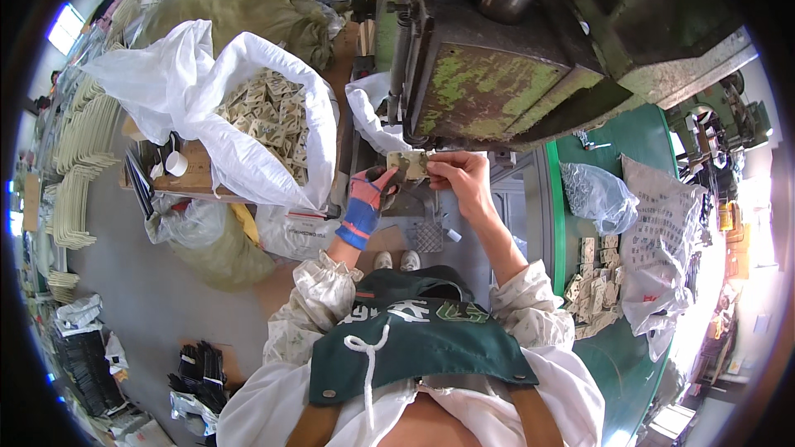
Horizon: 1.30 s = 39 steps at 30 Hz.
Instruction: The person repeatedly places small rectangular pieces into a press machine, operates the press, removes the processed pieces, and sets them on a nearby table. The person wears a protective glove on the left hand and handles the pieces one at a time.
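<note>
A small beige metal plate [411, 167] with holes is held level between my two hands, in front of the worn green press. My left hand [365, 201], in a pink and blue glove with dark fingertips, grips the plate's left end. At the right end, the bare thumb and fingers of my right hand [464, 182] pinch its edge. To the left, an open white sack [184, 120] is filled with similar beige pieces [263, 124]. Part of another white bag [374, 116] shows just behind the plate.
The green press [497, 87] overhangs the far side. On the green table [642, 139] at right are a clear plastic bag [602, 199], stacked beige plates [592, 294] and a printed woven sack [656, 240]. A white cup [176, 163] stands left.
</note>
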Each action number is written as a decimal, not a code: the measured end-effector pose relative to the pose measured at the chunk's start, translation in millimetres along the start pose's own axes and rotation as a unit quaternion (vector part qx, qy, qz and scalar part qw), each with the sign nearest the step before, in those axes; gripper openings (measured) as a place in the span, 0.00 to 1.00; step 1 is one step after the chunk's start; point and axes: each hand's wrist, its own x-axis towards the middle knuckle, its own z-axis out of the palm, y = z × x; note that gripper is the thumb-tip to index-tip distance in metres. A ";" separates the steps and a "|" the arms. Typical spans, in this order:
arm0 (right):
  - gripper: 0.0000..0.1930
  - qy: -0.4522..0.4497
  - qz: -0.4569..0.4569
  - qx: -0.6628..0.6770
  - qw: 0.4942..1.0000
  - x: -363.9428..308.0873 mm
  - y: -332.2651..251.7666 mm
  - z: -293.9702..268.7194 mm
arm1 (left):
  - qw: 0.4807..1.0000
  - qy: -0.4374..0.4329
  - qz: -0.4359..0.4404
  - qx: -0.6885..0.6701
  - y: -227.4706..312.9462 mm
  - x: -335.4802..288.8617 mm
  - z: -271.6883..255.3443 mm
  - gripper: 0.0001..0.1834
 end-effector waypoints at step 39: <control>0.17 0.063 0.057 0.112 0.990 -9.2 33.2 17.4 | 0.995 0.021 0.065 0.066 7.1 7.3 -5.6 0.10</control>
